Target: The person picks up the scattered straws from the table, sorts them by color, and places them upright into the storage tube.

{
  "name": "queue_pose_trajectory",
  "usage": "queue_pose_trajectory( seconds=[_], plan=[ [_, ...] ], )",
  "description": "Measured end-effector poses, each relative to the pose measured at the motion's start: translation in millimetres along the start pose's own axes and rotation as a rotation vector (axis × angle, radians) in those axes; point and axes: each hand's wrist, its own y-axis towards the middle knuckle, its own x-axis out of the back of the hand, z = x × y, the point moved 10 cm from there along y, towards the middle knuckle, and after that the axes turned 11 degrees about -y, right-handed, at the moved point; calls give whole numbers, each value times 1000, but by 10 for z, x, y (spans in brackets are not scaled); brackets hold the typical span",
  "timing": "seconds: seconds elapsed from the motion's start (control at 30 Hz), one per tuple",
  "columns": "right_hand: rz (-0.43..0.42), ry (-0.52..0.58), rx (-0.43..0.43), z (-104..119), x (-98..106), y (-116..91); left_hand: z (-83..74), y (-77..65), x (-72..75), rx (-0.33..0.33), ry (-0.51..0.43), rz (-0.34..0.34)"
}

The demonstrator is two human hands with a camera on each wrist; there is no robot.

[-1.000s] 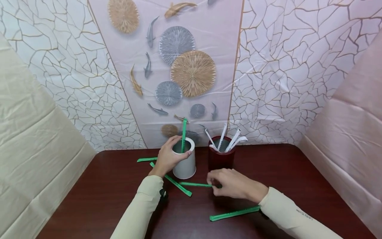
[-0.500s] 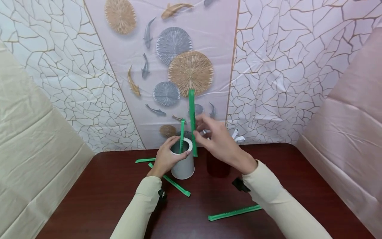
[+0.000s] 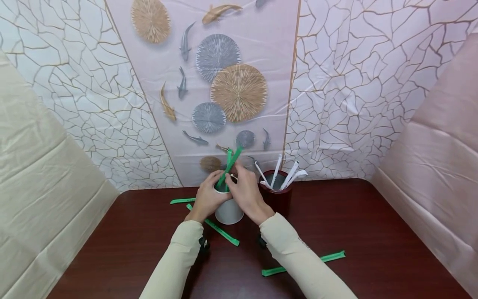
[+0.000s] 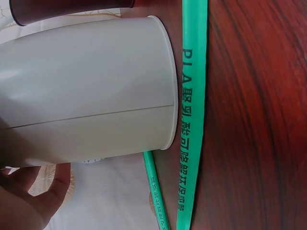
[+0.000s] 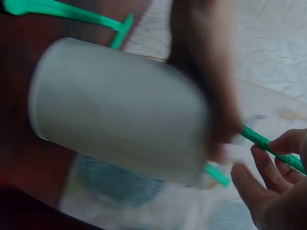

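Observation:
My left hand grips a light grey cylindrical canister by its upper rim, and the canister stands upright on the table. Between thumb and fingers, my right hand pinches a green-wrapped straw, tilted with its lower end in the canister's mouth. Another green-wrapped straw stands inside, crossing behind the held one. In the left wrist view, a green-wrapped straw with printed lettering lies beside the canister's base. One more green-wrapped straw lies left of the canister, partly behind my left hand.
A dark red cup holding several white-wrapped straws stands right of the canister. Another green-wrapped straw lies under my right forearm. A patterned cloth backdrop rises behind the dark wooden table.
My right hand picked up a green-wrapped straw from the table, raised it upright, then moved left and lowered it into the canister's mouth. My left hand stays on the rim.

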Motion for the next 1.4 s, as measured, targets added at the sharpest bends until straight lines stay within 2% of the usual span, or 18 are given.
queue_pose_trajectory(
  seconds=[0.2, 0.37, 0.43, 0.57, 0.73, 0.87, 0.97, 1.07, 1.2, 1.4],
  plan=[
    [18, -6, -108, -301, -108, -85, -76, 8, 13, -23, 8, -9],
    [127, -49, -164, -442, -146, -250, -106, 1, 17, -43, 16, -8],
    [175, -76, -153, -456, -113, -351, -102, -3, 13, -44, 20, -6],
    [274, -87, -84, -429, 76, -521, -98, -4, 8, -49, 32, -5],
    [418, -79, 54, -436, 526, -636, -102, 1, 9, -48, 37, -4],
    [542, -79, 105, -590, 875, -739, -97, 6, -2, -44, 41, 6],
    [644, -56, 122, -760, 980, -880, -93, 9, -1, -43, 41, 5],
    [744, 0, 146, -942, 942, -1095, -86, 11, -1, -42, 41, 1],
    [851, 66, 170, -1180, 793, -1404, -77, 15, -17, -46, 39, 4],
    [925, -4, 137, -1468, 617, -1678, -76, 0, -19, -45, 33, -2]
  ],
)
